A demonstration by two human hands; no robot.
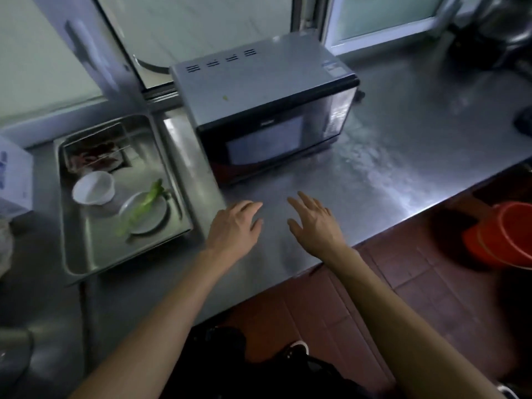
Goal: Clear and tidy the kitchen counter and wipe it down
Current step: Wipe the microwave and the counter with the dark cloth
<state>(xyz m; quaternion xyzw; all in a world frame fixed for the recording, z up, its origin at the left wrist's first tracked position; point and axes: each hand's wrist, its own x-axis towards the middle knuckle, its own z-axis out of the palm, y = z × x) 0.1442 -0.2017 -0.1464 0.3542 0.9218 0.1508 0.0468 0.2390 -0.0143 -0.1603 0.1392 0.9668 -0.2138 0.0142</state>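
Note:
A stainless steel counter runs across the view. On it stands a grey and black microwave. Just in front of the microwave, my left hand and my right hand hover side by side above the bare steel, fingers loose and holding nothing. To the left lies a sink with a white cup, a white plate and a green vegetable stalk across the plate. A metal tray with reddish scraps sits at the sink's far end.
A white box stands at the far left. Dark pots occupy the back right corner, and a dark object lies at the right edge. Below the counter's front edge, orange buckets stand on a red tiled floor. Windows line the back.

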